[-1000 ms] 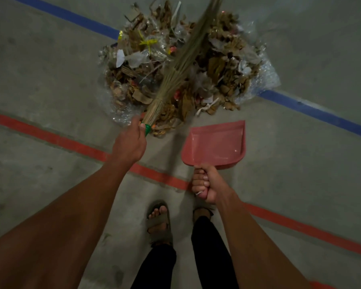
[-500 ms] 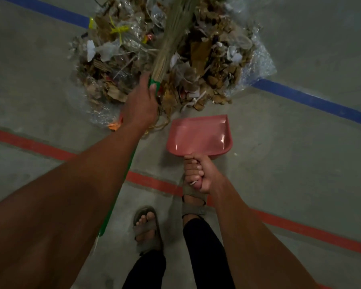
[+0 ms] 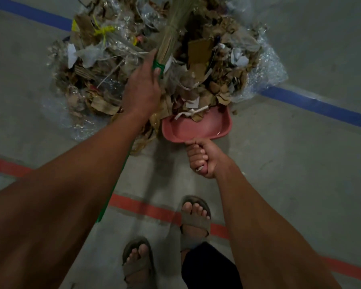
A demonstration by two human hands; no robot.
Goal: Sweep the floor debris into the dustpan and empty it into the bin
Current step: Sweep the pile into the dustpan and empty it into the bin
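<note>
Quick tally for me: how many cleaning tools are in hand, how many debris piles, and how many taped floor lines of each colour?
Brooms: 1, the grass broom, gripped by the left hand
Dustpans: 1, the pink dustpan, gripped by the right hand
Debris piles: 1, the debris pile
Blue floor lines: 1
Red floor lines: 1
Total: 5

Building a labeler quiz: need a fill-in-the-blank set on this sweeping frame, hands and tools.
1. The right hand holds the handle of the pink ____.
2. The left hand holds the grass broom at its ____ binding.
3. The dustpan mouth touches the debris pile lying across the ____ floor line.

Answers: dustpan; green; blue
</note>
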